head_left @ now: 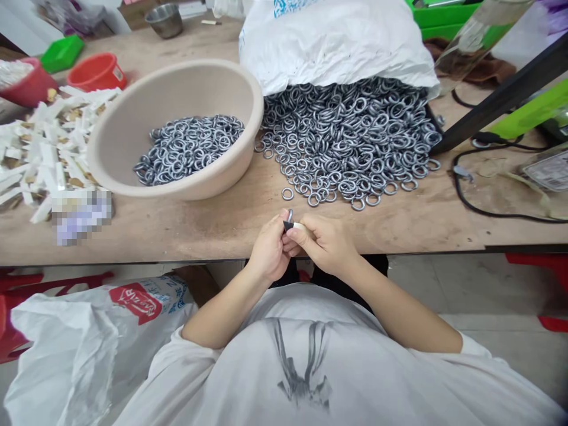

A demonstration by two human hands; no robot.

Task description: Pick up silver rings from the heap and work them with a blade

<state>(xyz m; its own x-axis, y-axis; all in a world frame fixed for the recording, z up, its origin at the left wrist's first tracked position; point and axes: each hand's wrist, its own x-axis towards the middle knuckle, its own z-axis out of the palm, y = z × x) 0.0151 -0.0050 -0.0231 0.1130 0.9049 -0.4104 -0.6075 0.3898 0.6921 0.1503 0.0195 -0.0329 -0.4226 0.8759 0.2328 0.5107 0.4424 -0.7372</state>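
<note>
My left hand is closed and pinches a grey metal ring upright between thumb and finger, just over the table's front edge. Closed around a small white-handled tool with a dark angled tip, perhaps a blade, is my right hand. The tip points left, right beside the ring; I cannot tell whether they touch. Beyond my hands, a large heap of similar rings spills from a white woven sack. To its left stands a beige basin with many rings inside.
White strips and scraps cover the left of the wooden table. Behind them are a red bowl and a steel bowl. At right, a black post rises beside a black cable. Another sack stands below left.
</note>
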